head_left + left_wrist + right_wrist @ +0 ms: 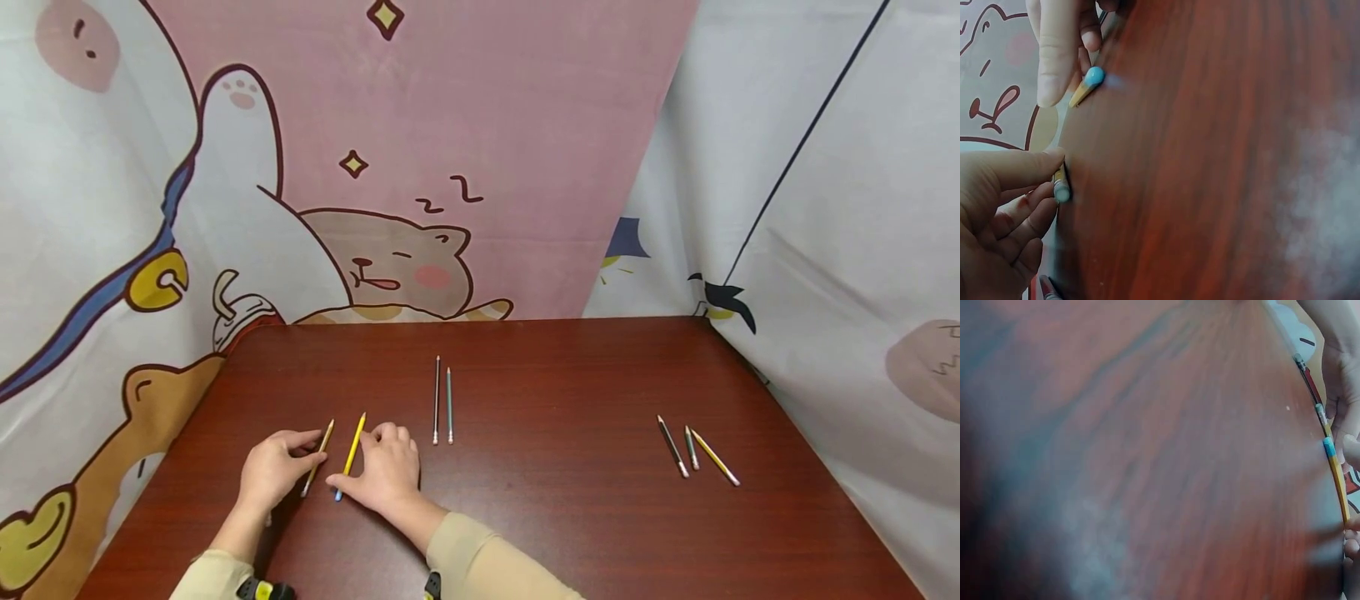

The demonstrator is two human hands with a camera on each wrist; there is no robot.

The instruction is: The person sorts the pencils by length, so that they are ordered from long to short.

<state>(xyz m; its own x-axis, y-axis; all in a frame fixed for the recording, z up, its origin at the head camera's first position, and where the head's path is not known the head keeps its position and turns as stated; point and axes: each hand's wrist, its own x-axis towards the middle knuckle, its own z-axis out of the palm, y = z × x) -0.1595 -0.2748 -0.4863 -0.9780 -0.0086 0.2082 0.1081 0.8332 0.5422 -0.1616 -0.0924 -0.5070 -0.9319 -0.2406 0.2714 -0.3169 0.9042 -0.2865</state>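
On the left part of the glossy reddish-brown wood-grained table [555,517], the left hand [277,468] pinches a slim dull-yellow pencil with a pale end [311,476]. Near it is a bright yellow pencil with a blue end [353,450]; the right hand [392,471] spans this one, thumb and fingers apart, though whether it grips cannot be told. A slim dark pencil [437,400] and a slim teal pencil [450,404] lie just beyond.
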